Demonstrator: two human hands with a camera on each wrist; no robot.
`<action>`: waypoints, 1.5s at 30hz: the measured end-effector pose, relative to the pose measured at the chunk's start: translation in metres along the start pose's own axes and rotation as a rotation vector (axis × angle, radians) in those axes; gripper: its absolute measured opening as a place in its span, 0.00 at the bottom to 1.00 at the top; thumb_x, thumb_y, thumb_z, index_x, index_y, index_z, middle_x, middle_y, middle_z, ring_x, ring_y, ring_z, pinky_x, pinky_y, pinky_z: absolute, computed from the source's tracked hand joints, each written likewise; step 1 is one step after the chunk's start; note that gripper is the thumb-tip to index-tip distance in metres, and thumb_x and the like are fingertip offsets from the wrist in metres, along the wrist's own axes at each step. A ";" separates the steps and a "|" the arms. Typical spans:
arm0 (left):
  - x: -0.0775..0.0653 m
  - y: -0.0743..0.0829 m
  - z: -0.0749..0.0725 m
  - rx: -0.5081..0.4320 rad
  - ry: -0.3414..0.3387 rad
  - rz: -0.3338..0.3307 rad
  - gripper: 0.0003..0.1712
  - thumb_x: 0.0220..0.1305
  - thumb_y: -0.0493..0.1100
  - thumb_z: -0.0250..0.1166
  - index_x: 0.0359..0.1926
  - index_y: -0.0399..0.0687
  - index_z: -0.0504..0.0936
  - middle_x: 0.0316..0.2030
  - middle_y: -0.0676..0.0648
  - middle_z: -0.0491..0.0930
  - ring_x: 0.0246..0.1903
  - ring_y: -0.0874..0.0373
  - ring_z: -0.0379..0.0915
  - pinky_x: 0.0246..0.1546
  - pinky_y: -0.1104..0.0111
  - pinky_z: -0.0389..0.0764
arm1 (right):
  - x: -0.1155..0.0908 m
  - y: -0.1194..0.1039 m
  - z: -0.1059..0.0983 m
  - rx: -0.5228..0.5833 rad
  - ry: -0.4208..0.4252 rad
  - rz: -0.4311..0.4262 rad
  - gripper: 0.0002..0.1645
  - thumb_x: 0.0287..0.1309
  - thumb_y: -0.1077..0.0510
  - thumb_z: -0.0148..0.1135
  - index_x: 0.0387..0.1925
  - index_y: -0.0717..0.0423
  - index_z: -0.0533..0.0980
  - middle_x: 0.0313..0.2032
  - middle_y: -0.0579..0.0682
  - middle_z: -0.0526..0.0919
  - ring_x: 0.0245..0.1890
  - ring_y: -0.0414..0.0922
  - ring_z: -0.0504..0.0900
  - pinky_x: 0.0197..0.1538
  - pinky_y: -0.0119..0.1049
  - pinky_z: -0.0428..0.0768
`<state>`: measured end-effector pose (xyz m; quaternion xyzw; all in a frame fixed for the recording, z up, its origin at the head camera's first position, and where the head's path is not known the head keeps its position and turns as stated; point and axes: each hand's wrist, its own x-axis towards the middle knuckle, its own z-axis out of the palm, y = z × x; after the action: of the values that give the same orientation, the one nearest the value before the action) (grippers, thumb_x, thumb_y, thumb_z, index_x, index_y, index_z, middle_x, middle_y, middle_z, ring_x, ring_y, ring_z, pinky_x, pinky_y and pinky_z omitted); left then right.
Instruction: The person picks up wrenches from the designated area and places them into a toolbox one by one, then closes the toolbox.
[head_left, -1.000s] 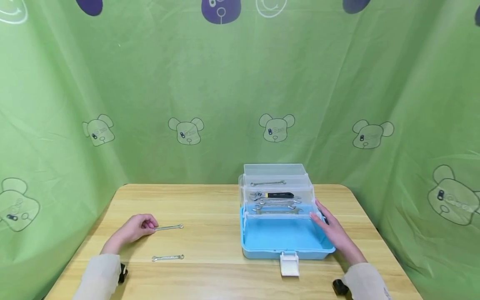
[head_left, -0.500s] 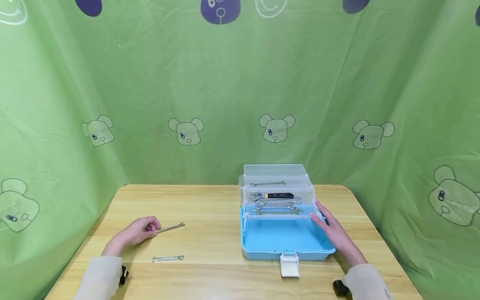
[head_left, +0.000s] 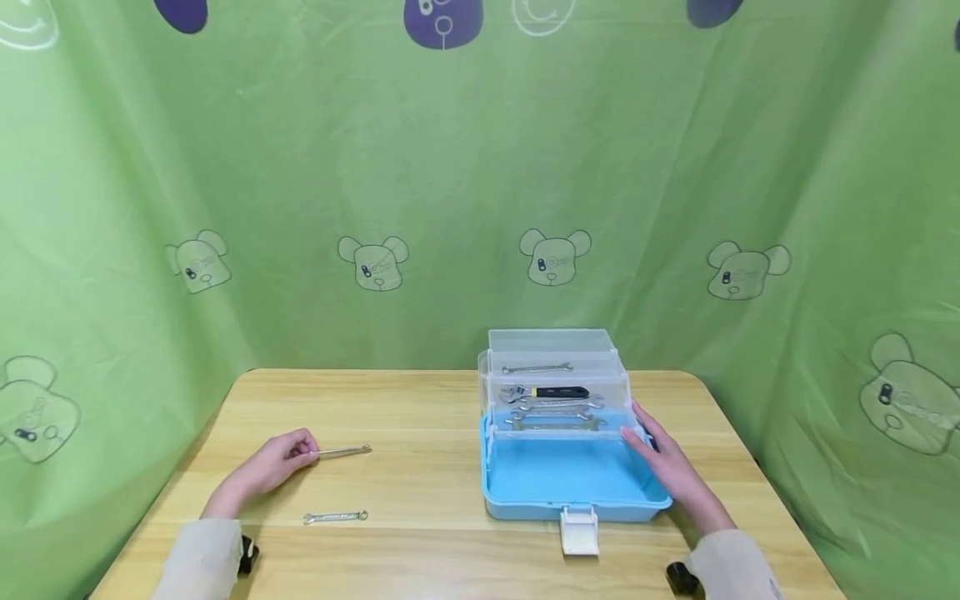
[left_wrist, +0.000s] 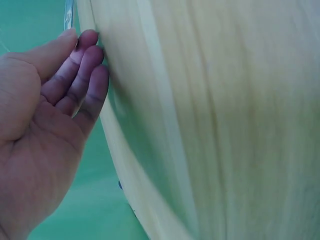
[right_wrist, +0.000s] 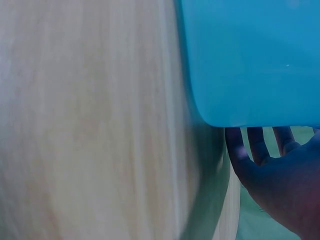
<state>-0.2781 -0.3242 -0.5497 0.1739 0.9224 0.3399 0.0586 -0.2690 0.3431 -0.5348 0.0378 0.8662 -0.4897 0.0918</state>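
Observation:
In the head view my left hand pinches one end of a small silver wrench between thumb and fingertips. The left wrist view shows part of this wrench above the thumb and index finger. A combination wrench lies on the table nearer to me. At the right stands an opened light-blue toolbox with clear tiered trays. My right hand rests against the box's right side, its thumb at the tray corner. The right wrist view shows its fingers extended to the blue wall.
The trays hold an adjustable wrench with a black handle, several open-ended wrenches, and one wrench higher up. A white latch hangs at the box's front. Green curtain surrounds the wooden table.
The wrench in my left hand has swung: its free end tilted up, then levelled partly, and sits slightly farther right. My right hand and the toolbox stay in place.

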 end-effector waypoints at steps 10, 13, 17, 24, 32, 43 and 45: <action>-0.003 0.004 0.002 -0.183 0.119 -0.044 0.08 0.71 0.37 0.65 0.49 0.44 0.80 0.39 0.43 0.84 0.42 0.51 0.82 0.46 0.73 0.83 | -0.002 0.002 0.000 0.002 0.000 0.009 0.50 0.72 0.26 0.47 0.82 0.27 0.34 0.83 0.58 0.32 0.80 0.71 0.35 0.73 0.79 0.43; -0.003 0.006 0.002 -0.211 0.152 -0.061 0.09 0.70 0.37 0.66 0.49 0.43 0.80 0.40 0.42 0.84 0.41 0.49 0.82 0.44 0.73 0.83 | -0.001 0.002 0.000 0.004 0.002 0.003 0.50 0.72 0.26 0.47 0.82 0.27 0.34 0.83 0.58 0.32 0.80 0.71 0.35 0.73 0.79 0.44; -0.004 0.008 0.002 -0.228 0.177 -0.075 0.10 0.68 0.37 0.68 0.49 0.42 0.80 0.40 0.43 0.84 0.42 0.49 0.82 0.44 0.73 0.83 | -0.001 0.001 0.001 0.009 -0.001 0.001 0.50 0.72 0.27 0.47 0.82 0.27 0.34 0.83 0.57 0.32 0.80 0.71 0.34 0.73 0.79 0.43; -0.004 0.012 0.002 -0.267 0.202 -0.072 0.13 0.67 0.37 0.69 0.50 0.40 0.81 0.40 0.44 0.85 0.42 0.50 0.83 0.44 0.73 0.84 | -0.001 0.002 0.001 0.015 0.001 -0.010 0.50 0.74 0.28 0.48 0.82 0.29 0.34 0.83 0.57 0.32 0.80 0.71 0.34 0.73 0.80 0.43; -0.003 0.015 0.004 -0.320 0.195 -0.082 0.15 0.68 0.39 0.69 0.51 0.37 0.79 0.42 0.41 0.85 0.44 0.48 0.84 0.46 0.74 0.84 | -0.001 0.002 0.000 0.018 0.000 -0.013 0.49 0.74 0.28 0.48 0.82 0.28 0.34 0.83 0.57 0.32 0.80 0.71 0.34 0.72 0.80 0.43; -0.003 0.022 0.005 -0.424 0.177 -0.098 0.16 0.70 0.38 0.67 0.53 0.33 0.77 0.46 0.32 0.84 0.47 0.43 0.85 0.52 0.64 0.87 | -0.003 0.001 0.001 0.020 0.000 -0.002 0.51 0.72 0.26 0.48 0.83 0.31 0.35 0.84 0.56 0.32 0.80 0.71 0.34 0.72 0.80 0.43; -0.003 0.022 0.006 -0.442 0.181 -0.092 0.16 0.70 0.36 0.66 0.54 0.32 0.76 0.46 0.31 0.84 0.48 0.41 0.85 0.53 0.63 0.87 | -0.003 0.001 0.001 0.020 0.002 -0.004 0.51 0.72 0.26 0.48 0.83 0.30 0.35 0.84 0.56 0.32 0.80 0.71 0.34 0.72 0.80 0.43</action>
<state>-0.2679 -0.3059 -0.5399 0.0837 0.8339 0.5448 0.0279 -0.2658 0.3432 -0.5355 0.0374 0.8614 -0.4985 0.0894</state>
